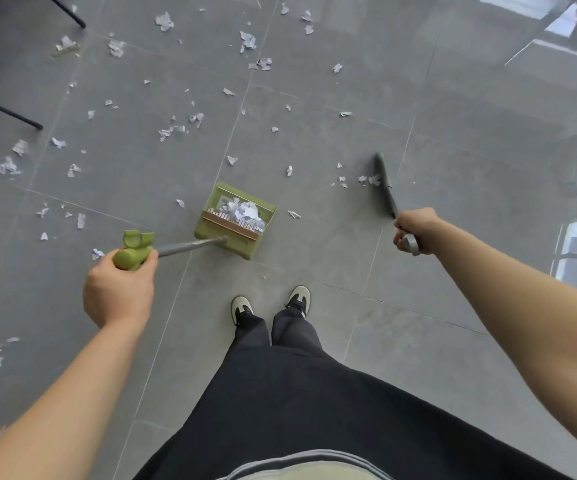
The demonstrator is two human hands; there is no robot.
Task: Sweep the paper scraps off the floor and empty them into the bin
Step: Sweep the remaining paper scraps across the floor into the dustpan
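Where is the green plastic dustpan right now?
The green plastic dustpan stands on the grey tiled floor near frame centre, ahead of the shoes, its handle held by the left hand.

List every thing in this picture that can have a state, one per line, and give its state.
Green dustpan: standing on the floor, holding crumpled paper scraps.
Broom: head down at the floor beside a few scraps.
Floor scraps: many scattered, unswept.
Left hand: grips the green dustpan handle.
Right hand: grips the broom's handle end.
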